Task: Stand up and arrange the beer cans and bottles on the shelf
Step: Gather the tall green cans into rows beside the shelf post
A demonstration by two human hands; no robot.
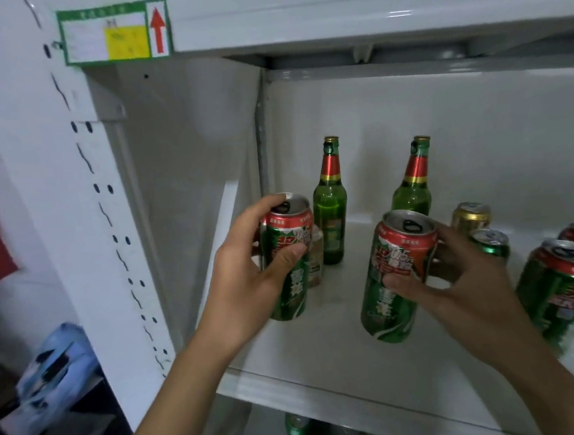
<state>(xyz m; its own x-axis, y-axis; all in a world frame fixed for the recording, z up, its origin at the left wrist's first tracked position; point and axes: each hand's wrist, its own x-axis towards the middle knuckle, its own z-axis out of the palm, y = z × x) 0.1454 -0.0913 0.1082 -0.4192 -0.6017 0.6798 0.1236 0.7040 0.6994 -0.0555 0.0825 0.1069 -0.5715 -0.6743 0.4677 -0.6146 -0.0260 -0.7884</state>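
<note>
Cans are what we have in both grips: our left hand (248,271) is wrapped around the left can (287,256), thumb across its front and fingers curled behind, and our right hand (454,272) is wrapped around the right can (398,277), which leans to the right with its top tipped away from us. Both sit over the front half of the shelf (341,360); we cannot tell whether either base has touched down.

We judge the leaning can to be the main risk: let go at that tilt, it could topple and roll toward the shelf's front edge, or knock into its neighbours. Both tabs look already pulled, so a tipped can might also spill if anything is left inside.

Just beside our right grip, on its outer side, a red-topped can (566,291) stands close enough for our wrist to brush it. Just beyond the right fingers sit a small green can (492,242) and, behind it, a gold can (471,216); pushing forward carelessly would bump these.

Tucked right behind the left can is a pale small container (316,256), partly hidden, and past it the left bottle (330,210). A shove from the left grip could tip that tall bottle. Farther back, beyond the right can, stands the right bottle (413,183), leaning slightly in this view, close to the rear wall.
</note>
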